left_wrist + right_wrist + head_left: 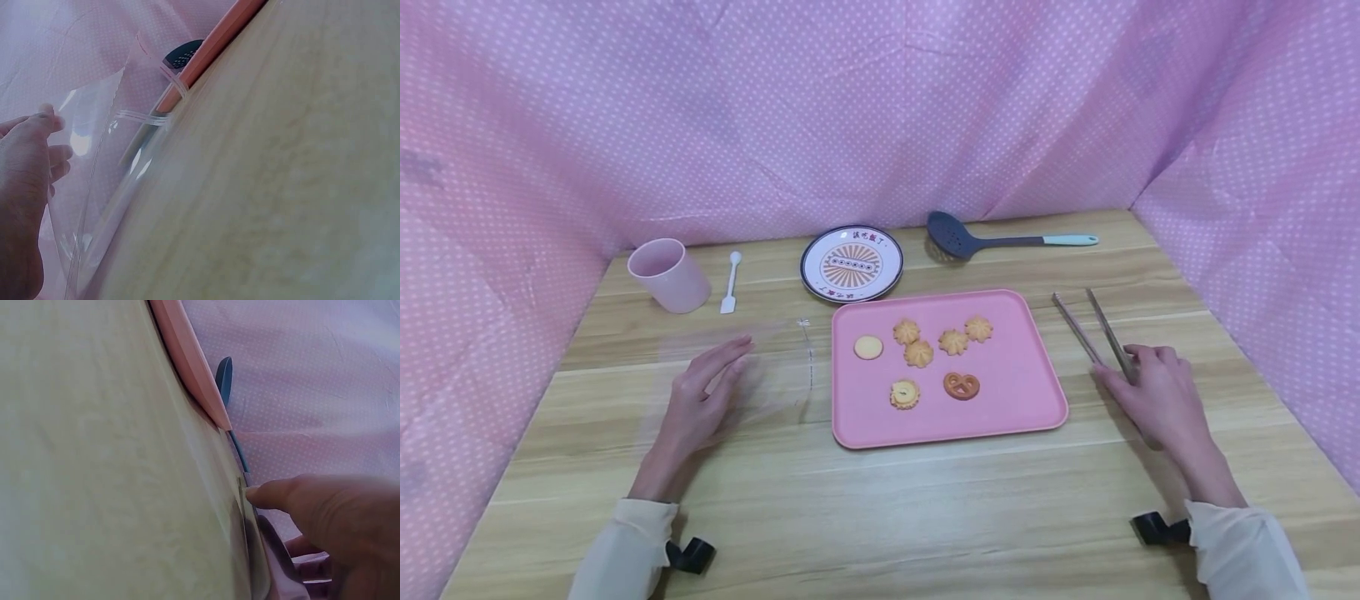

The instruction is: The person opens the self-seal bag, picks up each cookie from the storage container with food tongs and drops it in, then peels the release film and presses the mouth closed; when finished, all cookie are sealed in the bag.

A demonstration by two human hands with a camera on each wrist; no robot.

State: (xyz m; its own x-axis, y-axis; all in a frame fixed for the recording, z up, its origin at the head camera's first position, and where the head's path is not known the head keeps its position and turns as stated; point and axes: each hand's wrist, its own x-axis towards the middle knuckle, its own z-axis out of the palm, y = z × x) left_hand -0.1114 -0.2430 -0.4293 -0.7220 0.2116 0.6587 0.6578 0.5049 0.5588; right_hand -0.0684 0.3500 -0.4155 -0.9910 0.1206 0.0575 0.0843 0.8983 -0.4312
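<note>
A: Biggest first: what does the head view give that the wrist cameras miss?

B: The whole wooden table (880,517), and on it the pink tray (1022,400) with seven biscuits (917,353). Behind the tray lie a patterned plate (852,263), a dark slotted spoon (955,237), a pink cup (668,275) and a small white spoon (730,283). The wrist views show only tabletop, the tray's edge, curtain and a slice of the slotted spoon.

A: And the left hand?

B: The left hand (703,400) lies flat, fingers straight and slightly spread, on a clear plastic bag (760,367) just left of the tray. The left wrist view shows the bag's film standing up beside the fingertips (44,122).

A: The right hand?

B: The right hand (1153,396) rests on the metal tongs (1093,329), which lie on the table right of the tray, arms pointing away. Its fingers curl over the near end.

A: Anything unclear?

B: The bag is nearly invisible from above. The tongs' near end is hidden under the hand, and the right wrist view blurs them.
</note>
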